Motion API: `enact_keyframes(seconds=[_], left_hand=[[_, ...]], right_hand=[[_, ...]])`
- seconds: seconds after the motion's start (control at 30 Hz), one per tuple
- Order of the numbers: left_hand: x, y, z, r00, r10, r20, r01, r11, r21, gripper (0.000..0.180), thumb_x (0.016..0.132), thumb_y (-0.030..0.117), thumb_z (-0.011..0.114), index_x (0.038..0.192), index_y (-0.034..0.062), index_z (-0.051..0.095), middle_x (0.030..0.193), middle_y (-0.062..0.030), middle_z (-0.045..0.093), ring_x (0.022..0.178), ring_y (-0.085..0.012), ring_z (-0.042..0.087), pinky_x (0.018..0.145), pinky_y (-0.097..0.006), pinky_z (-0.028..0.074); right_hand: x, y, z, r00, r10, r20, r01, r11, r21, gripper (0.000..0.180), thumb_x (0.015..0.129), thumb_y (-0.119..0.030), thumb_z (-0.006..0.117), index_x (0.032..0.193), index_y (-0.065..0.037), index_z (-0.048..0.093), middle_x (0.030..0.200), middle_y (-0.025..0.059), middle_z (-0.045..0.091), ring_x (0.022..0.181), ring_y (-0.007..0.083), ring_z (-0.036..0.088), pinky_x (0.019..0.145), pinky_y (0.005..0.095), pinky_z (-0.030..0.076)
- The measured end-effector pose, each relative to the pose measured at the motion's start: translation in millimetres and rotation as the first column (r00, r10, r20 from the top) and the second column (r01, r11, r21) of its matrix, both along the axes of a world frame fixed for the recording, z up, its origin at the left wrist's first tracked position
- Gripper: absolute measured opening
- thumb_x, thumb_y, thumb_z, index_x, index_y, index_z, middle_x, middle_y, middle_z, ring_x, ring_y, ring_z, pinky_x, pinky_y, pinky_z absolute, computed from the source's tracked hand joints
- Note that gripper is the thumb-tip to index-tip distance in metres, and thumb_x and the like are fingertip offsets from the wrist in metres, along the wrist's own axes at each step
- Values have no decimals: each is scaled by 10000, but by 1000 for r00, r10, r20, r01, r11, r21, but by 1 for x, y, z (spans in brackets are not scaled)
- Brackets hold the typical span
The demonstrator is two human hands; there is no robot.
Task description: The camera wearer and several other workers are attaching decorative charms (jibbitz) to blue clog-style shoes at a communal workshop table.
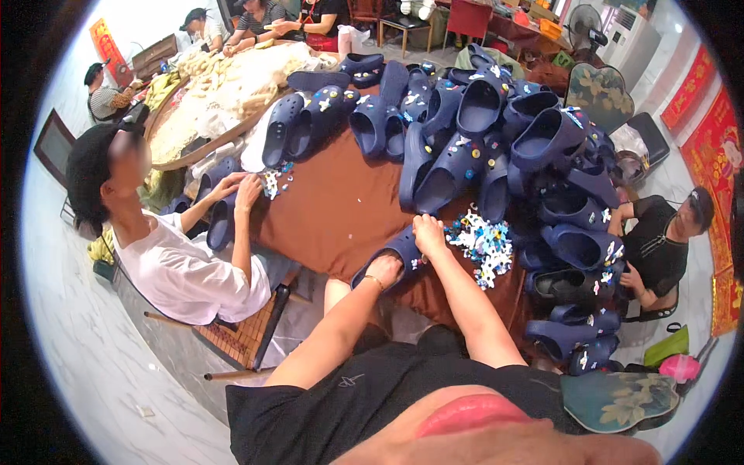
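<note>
Left hand [385, 270] gripping heel end of navy clog [394, 254] at near edge of brown table [333, 209], right hand [428, 233] clasping the clog's toe end, heap of small white and blue charms [484, 244] just right of the clog, pile of navy clogs [480, 132] beyond, person in white shirt [182, 271] seated left of the clog.

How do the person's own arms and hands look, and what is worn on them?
Both forearms are bare and enter from the lower edge. The left hand has a thin bracelet at its wrist. The right hand shows no ring, glove or watch. Short black sleeves of a T-shirt, with a small pale mark, cover the upper arms.
</note>
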State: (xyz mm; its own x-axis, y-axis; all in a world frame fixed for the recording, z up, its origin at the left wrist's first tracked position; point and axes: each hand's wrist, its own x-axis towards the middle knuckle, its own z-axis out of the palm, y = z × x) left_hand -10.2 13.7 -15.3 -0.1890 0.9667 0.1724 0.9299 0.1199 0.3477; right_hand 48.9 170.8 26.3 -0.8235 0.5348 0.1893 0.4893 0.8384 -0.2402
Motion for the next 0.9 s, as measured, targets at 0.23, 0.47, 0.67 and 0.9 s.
enact_keyframes(seconds=[0.23,0.47,0.67,0.9], left_hand=[[-1,-4,-2,999,41,1,-41,998,-37,157,716,143,473,713,34,587,804,-166,594,776,-291,571,723,-384,447],[-4,-4,-6,999,37,8,-37,998,-43,131,707,110,462,735,35,566,831,-168,573,835,-298,546,772,-381,426],[-6,3,3,999,-22,24,24,997,-75,152,726,99,427,756,23,555,861,-184,561,862,-313,534,789,-391,415],[-5,-11,20,994,-99,-45,100,994,41,96,680,75,495,739,29,556,784,-164,554,822,-318,526,733,-391,421]], right_hand=[[8,-14,-5,965,52,-257,-3,982,188,122,683,-120,565,741,-89,462,775,80,468,767,263,471,660,391,365],[21,-32,-11,890,108,-442,-75,993,92,119,688,-103,548,744,-74,448,751,99,453,739,284,463,645,383,353],[38,-2,-9,785,-290,-547,315,948,-50,120,694,-42,549,797,-83,504,827,114,467,817,303,469,700,405,375],[22,-31,-4,905,-342,-253,329,940,-96,272,733,-254,587,927,-76,516,1064,104,454,985,300,439,808,426,380]])
